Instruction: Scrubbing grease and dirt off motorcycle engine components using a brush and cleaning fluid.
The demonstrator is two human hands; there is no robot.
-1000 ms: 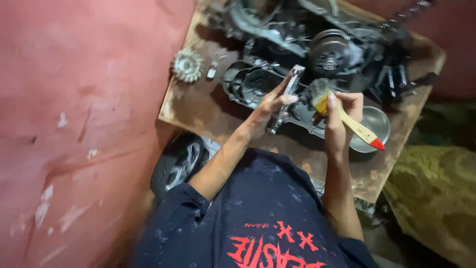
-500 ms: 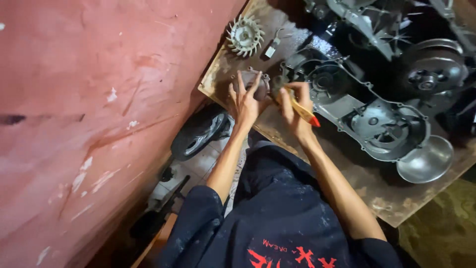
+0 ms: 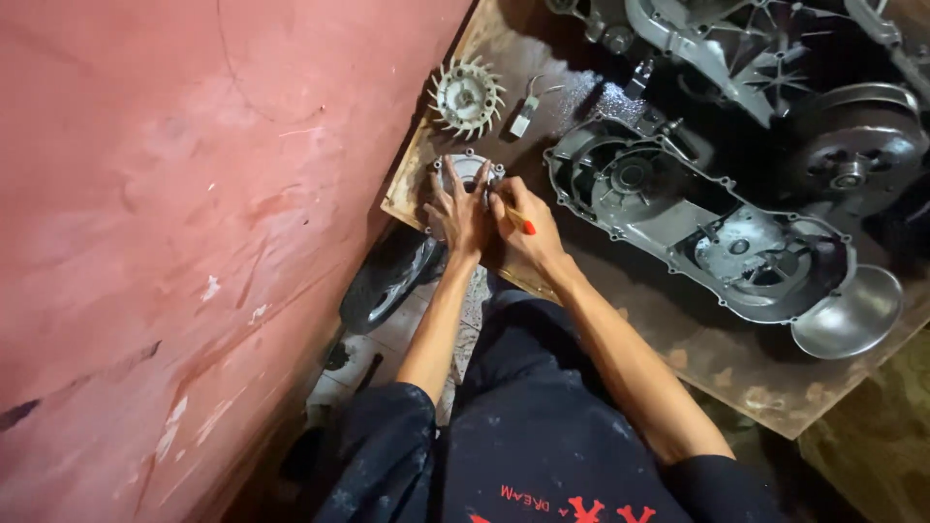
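My left hand (image 3: 459, 211) lies fingers spread on a small round metal engine part (image 3: 466, 170) at the near left corner of a wooden board (image 3: 620, 320). My right hand (image 3: 523, 232) is beside it, gripping a brush with a pale handle and red tip (image 3: 518, 219); its bristles are hidden behind my fingers at the round part. A pale toothed fan wheel (image 3: 467, 95) lies just beyond the round part.
A long grey engine cover (image 3: 697, 218) lies to the right on the board, with a shiny metal bowl (image 3: 848, 315) at its near end. Dark engine assembly (image 3: 775, 68) fills the far right. A red wall (image 3: 194, 223) rises at left. A black part (image 3: 387, 276) lies below the board.
The view has swung left and closer. Both hands moved from the engine cover to the board's left corner, and the left hand let go of a long dark piece and now rests on the round part.
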